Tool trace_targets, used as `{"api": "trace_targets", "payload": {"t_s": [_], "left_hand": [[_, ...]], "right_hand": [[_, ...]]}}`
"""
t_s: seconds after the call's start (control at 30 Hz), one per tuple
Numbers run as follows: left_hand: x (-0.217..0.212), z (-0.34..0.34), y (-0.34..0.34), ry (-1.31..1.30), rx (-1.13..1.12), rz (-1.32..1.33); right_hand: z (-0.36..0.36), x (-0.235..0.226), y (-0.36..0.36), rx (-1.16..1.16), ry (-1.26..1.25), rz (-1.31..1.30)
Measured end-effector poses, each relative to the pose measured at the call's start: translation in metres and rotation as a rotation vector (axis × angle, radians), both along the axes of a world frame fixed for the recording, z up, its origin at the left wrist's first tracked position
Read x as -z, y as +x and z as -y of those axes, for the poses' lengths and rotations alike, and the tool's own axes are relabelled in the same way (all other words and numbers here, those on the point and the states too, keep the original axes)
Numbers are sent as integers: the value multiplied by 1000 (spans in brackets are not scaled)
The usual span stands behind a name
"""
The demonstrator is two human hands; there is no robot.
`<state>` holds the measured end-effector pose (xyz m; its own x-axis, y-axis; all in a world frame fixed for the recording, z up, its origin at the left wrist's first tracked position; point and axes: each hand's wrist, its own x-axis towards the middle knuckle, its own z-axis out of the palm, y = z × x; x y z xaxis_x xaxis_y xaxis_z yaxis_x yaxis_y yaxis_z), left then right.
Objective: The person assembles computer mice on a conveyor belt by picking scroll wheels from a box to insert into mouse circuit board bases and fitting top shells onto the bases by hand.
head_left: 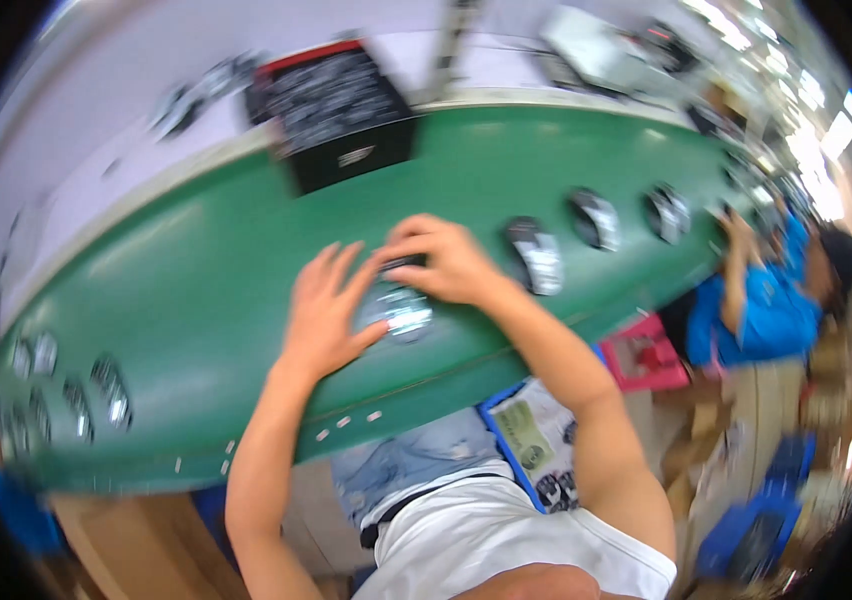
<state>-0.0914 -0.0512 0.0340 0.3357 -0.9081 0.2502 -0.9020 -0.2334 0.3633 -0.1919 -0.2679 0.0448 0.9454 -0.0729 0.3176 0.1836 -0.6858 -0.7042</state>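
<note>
A rounded computer mouse (408, 314) with a shiny silver back and a dark front end lies on the green belt in front of me. From its left side, the thumb and forefinger of my left hand (328, 312) grip it, while the other fingers are spread. My right hand (443, 262) reaches over from the right with bent fingers pinching the black front end (403, 263). Motion blur and my fingers hide the detail there. To the right, closest to my right forearm, is another black-and-silver mouse (534, 256).
More mice (596, 219) stand along the belt (226, 330) to the right, and several (112, 392) at the left. Beyond my hands is a black box (351, 160) filled with dark parts. A co-worker in blue (771, 310) sits at right. A blue-edged tray (521, 465) is beside my lap.
</note>
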Motion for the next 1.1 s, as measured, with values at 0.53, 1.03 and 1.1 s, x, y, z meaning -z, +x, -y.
{"api": "trace_targets", "payload": {"t_s": [0.53,1.03,1.1], "left_hand": [[-1,13,-14,92,-17,38],[-5,-10,1,-111,-86,-104],[-4,-6,2,-223,-78,-82]], "right_hand": [[13,17,0,44,298,40],[-23,21,13,-36,159,123],[-19,20,13,-61,181,99]]}}
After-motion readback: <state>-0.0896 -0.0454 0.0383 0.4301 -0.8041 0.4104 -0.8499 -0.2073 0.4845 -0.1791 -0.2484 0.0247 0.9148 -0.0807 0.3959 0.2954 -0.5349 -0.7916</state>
